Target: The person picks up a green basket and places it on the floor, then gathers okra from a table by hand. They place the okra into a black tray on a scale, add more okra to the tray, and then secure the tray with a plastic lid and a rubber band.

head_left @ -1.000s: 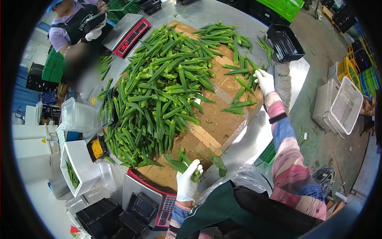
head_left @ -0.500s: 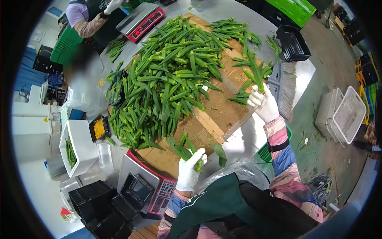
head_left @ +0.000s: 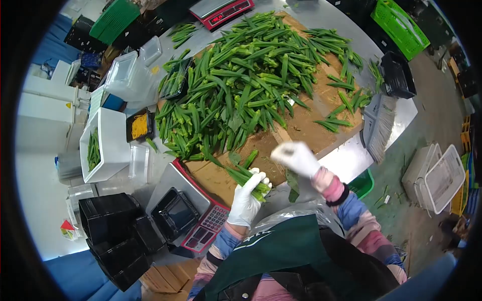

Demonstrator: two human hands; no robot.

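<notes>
Several green okra pods (head_left: 245, 179) are gripped in my gloved left hand (head_left: 247, 199), fingers wrapped round their stem ends, low over the near edge of the cardboard (head_left: 301, 131). My right hand (head_left: 297, 158), also in a white glove, hovers over the near right part of the cardboard, to the right of the left hand. Motion smears its fingers; I see no pod in it. A large heap of okra (head_left: 236, 85) covers the middle and far cardboard. A few loose pods (head_left: 333, 124) lie to its right. A dark green leaf (head_left: 292, 185) hangs at the near edge.
A red-edged scale (head_left: 213, 216) bearing a black tray (head_left: 174, 213) stands near left, with stacked black trays (head_left: 113, 215) beside it. Another scale (head_left: 221, 14) is at the back. A brush (head_left: 380, 125) and a black container (head_left: 398, 75) sit right; a white box (head_left: 104, 145) stands left.
My right hand has moved left and toward me, away from the okra pods it held at the right; pods now lie there. My left hand keeps its okra. The view has shifted.
</notes>
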